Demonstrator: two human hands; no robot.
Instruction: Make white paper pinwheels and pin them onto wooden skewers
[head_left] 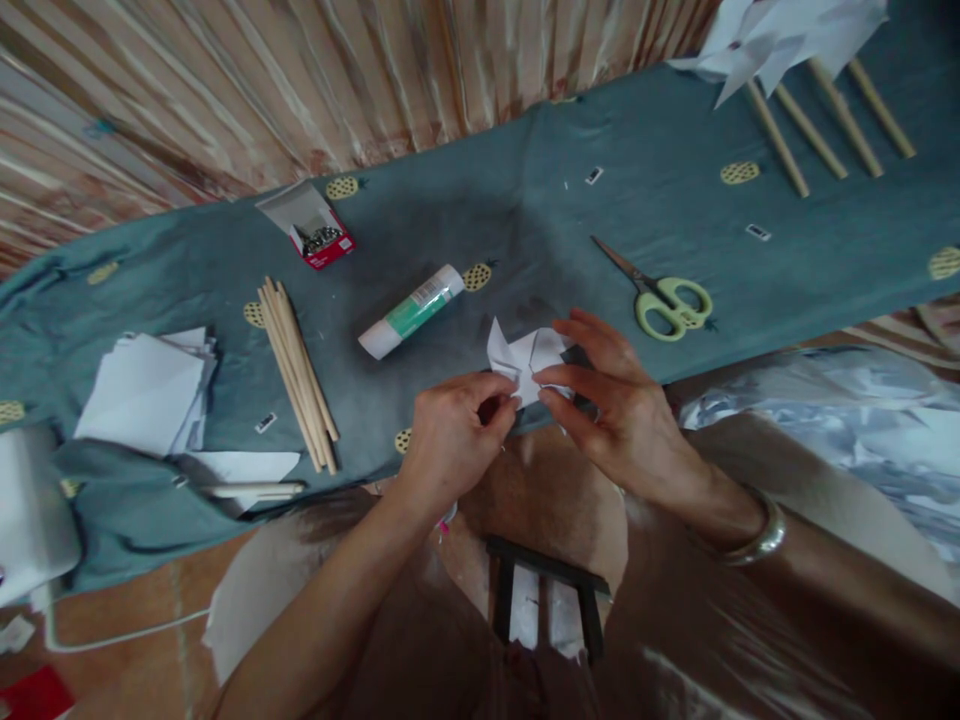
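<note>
Near the front edge of the cloth, a white paper pinwheel (528, 352) with folded blades is between my two hands. My left hand (459, 428) pinches its lower left side between thumb and forefinger. On the other side, my right hand (616, 408) grips the paper with thumb and forefinger, its other fingers spread above. My fingers hide part of the blades. Just beyond lies a white tube with a green label (412, 311). Scissors with light green handles (660, 300) lie partly open to the right of the pinwheel.
A red box of small metal pieces (322, 240) stands open at the back. Wooden sticks (296, 375) and stacked white paper (142, 390) lie left. Several finished pinwheels on sticks (795, 45) lie far right. A pen (255, 490) rests at the near edge.
</note>
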